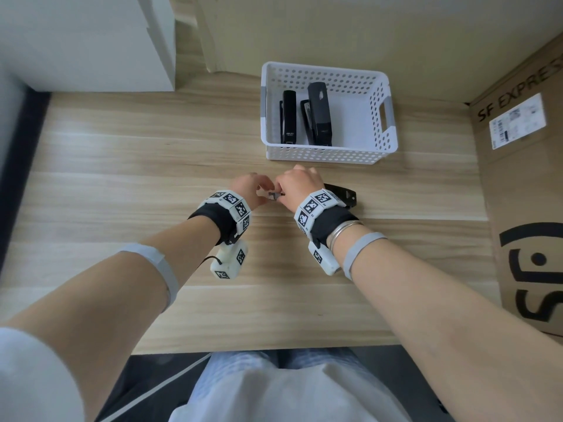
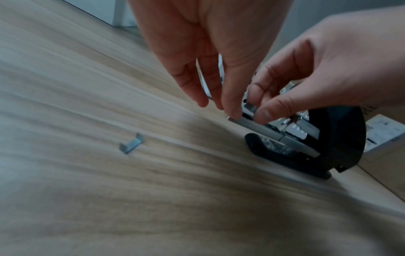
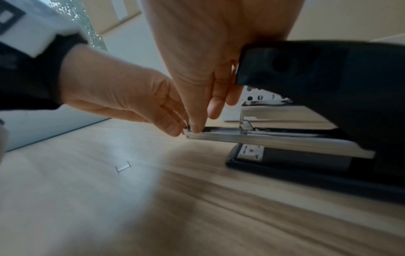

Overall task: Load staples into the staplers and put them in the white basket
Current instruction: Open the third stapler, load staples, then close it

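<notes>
You wear a black wrist strap (image 1: 217, 222) on each bare forearm, each ringed by white blocks printed with black square codes. A white camera unit (image 1: 230, 261) hangs below each wrist. Grey bands (image 1: 359, 248) circle your forearms, silver bangles (image 1: 341, 233) sit on your right wrist, and white short sleeves (image 1: 33, 370) cover your upper arms.

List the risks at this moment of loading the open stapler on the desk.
1. Both hands, left hand and right hand, crowd the front tip of the open stapler; the staple strip could tilt and jam.
2. The raised stapler top might drop onto the fingers.
3. A loose staple piece on the desk could be left behind.
</notes>
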A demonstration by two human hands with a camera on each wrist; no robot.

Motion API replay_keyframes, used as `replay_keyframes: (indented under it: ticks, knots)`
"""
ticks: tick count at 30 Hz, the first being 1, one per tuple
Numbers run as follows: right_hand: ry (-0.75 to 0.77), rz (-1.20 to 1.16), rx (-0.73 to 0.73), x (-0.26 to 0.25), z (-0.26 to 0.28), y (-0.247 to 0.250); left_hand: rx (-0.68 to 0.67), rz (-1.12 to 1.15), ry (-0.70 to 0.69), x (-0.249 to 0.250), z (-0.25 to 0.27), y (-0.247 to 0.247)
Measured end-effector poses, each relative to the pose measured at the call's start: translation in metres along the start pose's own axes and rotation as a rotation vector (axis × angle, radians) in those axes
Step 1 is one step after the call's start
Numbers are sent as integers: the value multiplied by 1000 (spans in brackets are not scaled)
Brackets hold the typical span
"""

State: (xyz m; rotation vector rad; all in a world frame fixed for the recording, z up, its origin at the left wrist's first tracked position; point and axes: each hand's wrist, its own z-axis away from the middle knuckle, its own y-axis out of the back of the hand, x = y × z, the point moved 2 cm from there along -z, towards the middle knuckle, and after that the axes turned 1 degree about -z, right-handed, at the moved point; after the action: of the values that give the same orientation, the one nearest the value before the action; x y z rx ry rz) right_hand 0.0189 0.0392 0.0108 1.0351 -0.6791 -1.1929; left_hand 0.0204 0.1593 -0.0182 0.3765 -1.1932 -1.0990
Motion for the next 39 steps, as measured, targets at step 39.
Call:
replay_keyframes:
  ticks: [39]
  knots:
    - [-137, -2, -34, 6, -9, -2, -210, -219, -14, -54, 24, 0]
